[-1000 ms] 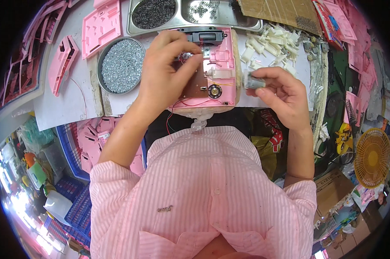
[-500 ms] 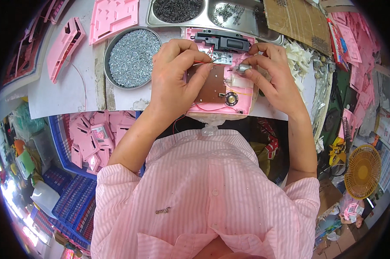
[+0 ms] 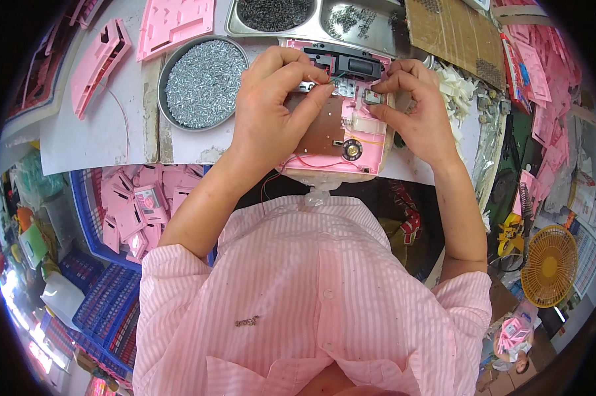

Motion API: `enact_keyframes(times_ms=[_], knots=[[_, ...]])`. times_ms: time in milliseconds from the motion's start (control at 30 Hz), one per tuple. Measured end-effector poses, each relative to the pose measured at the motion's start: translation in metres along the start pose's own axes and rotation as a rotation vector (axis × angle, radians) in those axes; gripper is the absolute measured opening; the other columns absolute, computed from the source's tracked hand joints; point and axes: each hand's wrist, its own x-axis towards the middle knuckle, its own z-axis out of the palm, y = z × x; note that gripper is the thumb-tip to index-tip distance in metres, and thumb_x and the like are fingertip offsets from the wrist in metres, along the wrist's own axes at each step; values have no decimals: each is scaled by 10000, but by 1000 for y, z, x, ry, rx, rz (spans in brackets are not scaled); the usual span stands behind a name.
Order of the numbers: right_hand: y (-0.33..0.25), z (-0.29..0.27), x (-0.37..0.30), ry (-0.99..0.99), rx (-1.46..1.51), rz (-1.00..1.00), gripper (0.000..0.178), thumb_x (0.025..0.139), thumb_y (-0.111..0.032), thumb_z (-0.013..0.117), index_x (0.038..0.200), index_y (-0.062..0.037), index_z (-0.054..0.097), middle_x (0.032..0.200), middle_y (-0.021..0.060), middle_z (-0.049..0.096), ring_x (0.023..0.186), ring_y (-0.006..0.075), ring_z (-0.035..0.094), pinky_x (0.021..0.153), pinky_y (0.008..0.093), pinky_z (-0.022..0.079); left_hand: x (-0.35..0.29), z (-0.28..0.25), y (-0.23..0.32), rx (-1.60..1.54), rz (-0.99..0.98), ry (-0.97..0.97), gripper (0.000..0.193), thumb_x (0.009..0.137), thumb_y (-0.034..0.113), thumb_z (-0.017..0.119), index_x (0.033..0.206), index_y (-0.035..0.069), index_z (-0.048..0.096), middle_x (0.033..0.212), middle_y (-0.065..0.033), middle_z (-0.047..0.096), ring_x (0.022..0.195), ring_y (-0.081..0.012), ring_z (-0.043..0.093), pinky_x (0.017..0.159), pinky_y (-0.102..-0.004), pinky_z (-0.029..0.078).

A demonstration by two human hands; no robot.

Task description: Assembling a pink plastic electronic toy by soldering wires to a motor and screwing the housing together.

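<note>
Hands, two, apart: our right hand [image 3: 420,109], pinched on one small grey motor [image 3: 372,97] at the right side of one pink shell [image 3: 374,156]; our left hand [image 3: 268,109], fingertips at thin wires [image 3: 337,78], grip uncertain. Step, as we judge: seating the motor; next move calls for steady pressure, wires clear. In the shell, we count: one brown circuit board [image 3: 324,129], one round speaker [image 3: 352,149], one black part [image 3: 362,65].

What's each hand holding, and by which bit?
The right hand holds a small silver motor by its sides. The left hand pinches thin wires; exactly where is hidden.
</note>
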Motion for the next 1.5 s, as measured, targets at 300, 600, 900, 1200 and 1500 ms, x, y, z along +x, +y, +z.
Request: enact_keyframes(times_ms=[300,600,900,1200,1500], knots=[[-39,16,6,257,-174,-256,205,689,-164,782,882,-112,733,1194,84,607,1169,343,438,985,445,371,11,3,0,65,71,-58,150,785,92,776,884,22,689,933,-84,616,855,-206,605,707,-297,462],[-24,18,-2,347,-1,-189,117,720,-103,757,817,-81,695,1058,70,672,1029,298,526,939,405,386,-4,-25,0,517,131,-93,180,768,87,776,905,42,667,991,-80,632,960,-251,600,841,-399,434],[-31,7,-32,221,321,-169,174,728,-41,765,895,-52,717,806,80,673,740,246,618,676,325,496,3,8,41,-147,-39,-407,225,889,28,635,1112,0,639,911,-104,633,754,-195,606,703,-306,494],[51,-69,-153,900,419,502,58,885,-78,687,909,-29,665,869,54,683,811,104,617,730,245,492,10,3,35,-62,-174,-498,59,918,-6,624,969,-37,622,839,-44,630,741,-102,626,685,-232,493],[110,-139,-256,1573,730,592,197,928,-202,711,986,-85,564,751,12,529,523,99,434,453,241,325,15,17,58,-28,-16,-391,63,842,-40,678,901,-19,674,868,-92,653,753,-173,628,688,-265,488]])
